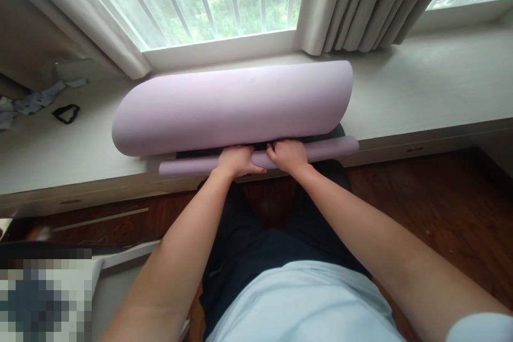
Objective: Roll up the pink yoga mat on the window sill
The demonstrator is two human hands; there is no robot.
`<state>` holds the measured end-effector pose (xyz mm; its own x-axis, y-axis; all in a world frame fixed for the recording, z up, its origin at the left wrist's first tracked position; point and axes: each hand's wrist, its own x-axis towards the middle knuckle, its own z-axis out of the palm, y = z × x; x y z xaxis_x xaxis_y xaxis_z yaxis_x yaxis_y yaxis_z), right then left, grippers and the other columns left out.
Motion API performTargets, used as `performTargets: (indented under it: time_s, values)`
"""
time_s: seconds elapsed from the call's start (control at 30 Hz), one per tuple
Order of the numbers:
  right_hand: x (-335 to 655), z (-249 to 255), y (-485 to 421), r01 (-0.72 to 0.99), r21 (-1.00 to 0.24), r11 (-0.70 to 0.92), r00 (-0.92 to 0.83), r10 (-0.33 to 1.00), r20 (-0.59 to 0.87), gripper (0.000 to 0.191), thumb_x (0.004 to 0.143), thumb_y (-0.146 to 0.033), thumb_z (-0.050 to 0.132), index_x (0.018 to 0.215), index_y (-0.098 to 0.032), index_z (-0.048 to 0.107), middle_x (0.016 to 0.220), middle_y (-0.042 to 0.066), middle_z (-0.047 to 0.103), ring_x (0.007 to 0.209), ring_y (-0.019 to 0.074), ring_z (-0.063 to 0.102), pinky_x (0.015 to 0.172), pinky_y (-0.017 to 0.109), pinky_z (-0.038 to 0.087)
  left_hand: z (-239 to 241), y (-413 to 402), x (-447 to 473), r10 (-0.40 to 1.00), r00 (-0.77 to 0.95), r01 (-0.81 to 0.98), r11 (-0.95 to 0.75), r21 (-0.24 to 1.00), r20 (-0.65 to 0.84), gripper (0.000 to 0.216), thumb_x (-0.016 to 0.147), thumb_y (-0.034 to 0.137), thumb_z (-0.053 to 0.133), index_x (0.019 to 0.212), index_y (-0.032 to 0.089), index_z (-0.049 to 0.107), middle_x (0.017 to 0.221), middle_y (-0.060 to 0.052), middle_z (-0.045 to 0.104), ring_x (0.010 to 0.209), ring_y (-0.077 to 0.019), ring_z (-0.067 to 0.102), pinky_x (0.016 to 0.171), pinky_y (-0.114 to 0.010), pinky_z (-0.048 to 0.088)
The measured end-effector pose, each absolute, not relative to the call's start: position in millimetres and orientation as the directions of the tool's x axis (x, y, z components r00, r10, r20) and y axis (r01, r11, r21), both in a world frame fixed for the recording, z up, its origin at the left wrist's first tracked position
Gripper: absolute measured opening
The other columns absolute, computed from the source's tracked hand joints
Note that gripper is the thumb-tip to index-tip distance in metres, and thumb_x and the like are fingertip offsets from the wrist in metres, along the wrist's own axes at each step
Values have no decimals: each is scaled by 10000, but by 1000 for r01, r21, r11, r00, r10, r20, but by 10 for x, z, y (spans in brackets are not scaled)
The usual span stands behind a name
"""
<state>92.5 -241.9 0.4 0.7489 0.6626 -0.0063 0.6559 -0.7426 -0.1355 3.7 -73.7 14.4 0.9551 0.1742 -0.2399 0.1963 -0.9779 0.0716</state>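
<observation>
A light purple mat (pixel 236 104), like a yoga mat, lies across the white window ledge. Its far part curls over in a wide loop, while the near end forms a narrow roll (pixel 188 166) along the ledge's front edge. Both my left hand (pixel 239 161) and my right hand (pixel 287 155) rest close together on the middle of that roll, fingers wrapped over its far side. My left thumb points toward my right hand along the near side. A dark surface shows between the loop and the roll; my fingertips are partly hidden there.
Behind the mat is a barred window (pixel 200 0) between grey curtains (pixel 352 5). On the ledge (pixel 433 80), a black band (pixel 66 113) and crumpled pale pieces (pixel 40 99) lie at the left. Drawers run below. Wooden floor (pixel 420 197) shows at right; a pale-framed item (pixel 128 256) stands lower left.
</observation>
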Motion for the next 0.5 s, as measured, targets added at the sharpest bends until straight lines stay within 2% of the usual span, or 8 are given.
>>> performTargets:
  time_s: [0.13, 0.27, 0.37, 0.43, 0.5]
  values:
    - [957, 32, -2394, 660, -147, -737, 742, 670, -25, 599, 1035, -461, 304, 1047, -170, 827, 992, 152, 779, 917, 308, 741, 824, 392, 535, 147, -706, 67, 151, 959, 177, -980, 88, -240, 757, 597, 850, 751, 1039, 236, 772, 1119, -116, 780, 1055, -374, 712, 882, -404, 542]
    - [1173, 134, -2228, 630, -198, -751, 732, 659, -174, 550, 987, -478, 393, 1145, -153, 809, 1139, 181, 764, 1051, 326, 726, 901, 405, 543, 225, -580, 243, 113, 909, 190, -969, 157, -401, 851, 577, 907, 710, 1092, 233, 775, 1076, -101, 791, 978, -349, 726, 783, -362, 529]
    - [1305, 185, -2140, 624, -240, -743, 692, 669, -272, 542, 976, -485, 408, 1205, -178, 792, 1227, 169, 745, 1123, 331, 707, 932, 413, 542, 278, -496, 364, 72, 865, 208, -952, 226, -496, 844, 587, 894, 713, 1109, 232, 772, 1046, -75, 795, 916, -307, 731, 722, -329, 502]
    - [1310, 184, -2141, 619, -239, -748, 702, 664, -257, 550, 982, -501, 398, 1186, -179, 795, 1205, 166, 751, 1103, 331, 712, 914, 411, 546, 291, -481, 383, 65, 861, 207, -951, 229, -505, 855, 586, 895, 710, 1127, 236, 765, 1061, -70, 794, 921, -302, 732, 707, -326, 497]
    - [1240, 157, -2191, 610, -213, -763, 738, 645, -200, 567, 997, -520, 380, 1142, -171, 803, 1149, 171, 761, 1049, 326, 725, 878, 400, 548, 278, -517, 332, 93, 873, 202, -963, 181, -480, 883, 574, 923, 691, 1127, 238, 760, 1073, -83, 792, 947, -325, 734, 709, -341, 507]
